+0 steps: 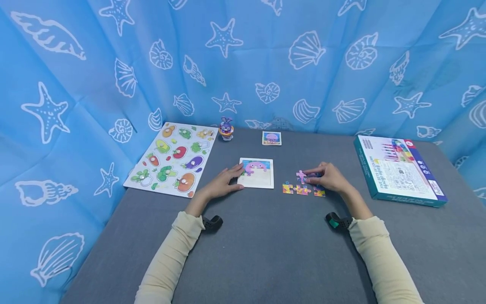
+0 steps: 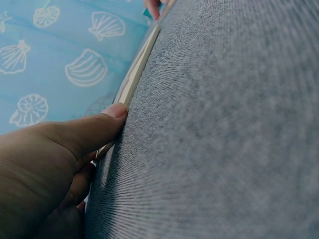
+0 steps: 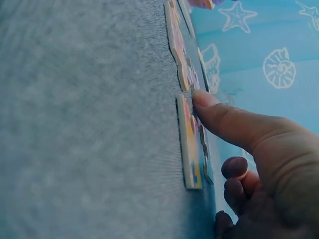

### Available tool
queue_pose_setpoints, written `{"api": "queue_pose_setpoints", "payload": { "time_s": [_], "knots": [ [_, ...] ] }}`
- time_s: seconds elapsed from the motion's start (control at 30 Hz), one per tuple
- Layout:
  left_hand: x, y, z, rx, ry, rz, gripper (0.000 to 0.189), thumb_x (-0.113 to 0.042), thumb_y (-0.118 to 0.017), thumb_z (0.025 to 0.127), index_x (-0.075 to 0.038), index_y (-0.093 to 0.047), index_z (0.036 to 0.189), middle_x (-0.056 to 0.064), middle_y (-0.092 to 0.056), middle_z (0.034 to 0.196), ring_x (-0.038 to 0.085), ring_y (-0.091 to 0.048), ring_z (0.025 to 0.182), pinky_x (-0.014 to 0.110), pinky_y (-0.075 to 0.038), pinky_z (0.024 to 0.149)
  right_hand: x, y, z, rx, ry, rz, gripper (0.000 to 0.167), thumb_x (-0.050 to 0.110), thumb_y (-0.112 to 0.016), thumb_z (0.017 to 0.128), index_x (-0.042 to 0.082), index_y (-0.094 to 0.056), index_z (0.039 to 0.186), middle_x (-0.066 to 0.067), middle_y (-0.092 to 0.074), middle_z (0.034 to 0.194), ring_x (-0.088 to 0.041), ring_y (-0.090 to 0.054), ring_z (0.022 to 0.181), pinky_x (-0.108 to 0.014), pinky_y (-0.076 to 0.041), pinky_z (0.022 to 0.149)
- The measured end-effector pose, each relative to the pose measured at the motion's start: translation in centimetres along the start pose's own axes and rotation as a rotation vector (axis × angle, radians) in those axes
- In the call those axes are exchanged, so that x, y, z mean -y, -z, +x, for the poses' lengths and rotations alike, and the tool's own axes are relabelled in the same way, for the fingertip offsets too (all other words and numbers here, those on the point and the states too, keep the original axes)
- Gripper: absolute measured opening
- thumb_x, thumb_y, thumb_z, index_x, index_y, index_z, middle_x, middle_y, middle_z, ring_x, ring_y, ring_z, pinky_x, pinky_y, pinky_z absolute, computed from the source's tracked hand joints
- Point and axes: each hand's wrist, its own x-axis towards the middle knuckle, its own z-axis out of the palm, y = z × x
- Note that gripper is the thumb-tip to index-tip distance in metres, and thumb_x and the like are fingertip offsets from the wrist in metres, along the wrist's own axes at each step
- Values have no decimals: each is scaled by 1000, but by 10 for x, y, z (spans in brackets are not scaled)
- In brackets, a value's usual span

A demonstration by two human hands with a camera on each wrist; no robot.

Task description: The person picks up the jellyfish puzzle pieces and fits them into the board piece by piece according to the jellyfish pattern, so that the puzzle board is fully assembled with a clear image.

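My left hand [image 1: 224, 182] rests against the left side of a small square puzzle tray [image 1: 258, 184]. In the left wrist view the thumb [image 2: 115, 110] touches the tray's thin wooden edge [image 2: 137, 74]. The upper part of the tray holds a pink cartoon picture [image 1: 259, 165]; its lower part is bare wood. Over loose jigsaw pieces to the right, my right hand [image 1: 331, 177] pinches a pink-purple puzzle piece [image 1: 301, 176] between thumb and forefinger. Yellow-and-pink pieces [image 1: 302, 190] lie just below it, and others are partly hidden under the hand.
A vegetable peg board [image 1: 178, 156] lies at the left, with a purple rabbit figure [image 1: 225, 128] beside its far corner. Behind the tray sits a small picture card [image 1: 271, 138]. A flat box [image 1: 400, 169] stands to the right. A blue shell-patterned curtain [image 1: 243, 63] borders the grey table.
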Motion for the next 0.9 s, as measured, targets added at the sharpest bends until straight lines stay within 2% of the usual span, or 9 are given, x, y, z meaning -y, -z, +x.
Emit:
{"api": "queue_pose_setpoints", "payload": {
  "time_s": [0.23,0.33,0.47,0.7,0.9],
  "knots": [
    [0,0,-1,8,6,0,65,-27,-58,90,-3,-30,143,10,-19,153,26,-16,142,50,-7,115,6,-4,7,-48,41,-53,32,20,-69,82,3,-68,108,-7,-44,74,-19,-34,68,-29,-27,60],
    [0,-1,-1,10,11,-2,65,-27,-58,90,-3,-29,143,10,-19,154,26,-15,142,50,-7,115,18,-9,16,-90,51,-69,32,20,-70,81,3,-68,108,-10,-48,78,-20,-35,71,-30,-28,62],
    [0,0,-2,4,7,-2,65,-27,-58,90,-3,-29,143,10,-19,153,26,-16,142,50,-7,115,40,-26,33,-140,92,-72,32,19,-72,79,2,-69,105,-11,-48,75,-19,-34,69,-29,-27,63],
    [-2,-1,-1,16,13,-3,64,-28,-58,90,-4,-29,143,9,-18,154,26,-14,142,50,-6,115,72,-60,52,-88,148,-20,29,17,-73,78,1,-70,103,-6,-39,68,-19,-32,66,-29,-25,63],
    [-2,1,-1,17,29,-18,64,-27,-58,90,-5,-29,143,8,-18,154,25,-14,143,49,-5,116,84,-77,61,-65,199,-20,27,16,-73,78,1,-71,100,-6,-46,67,-18,-34,65,-29,-25,63]
  ]
}}
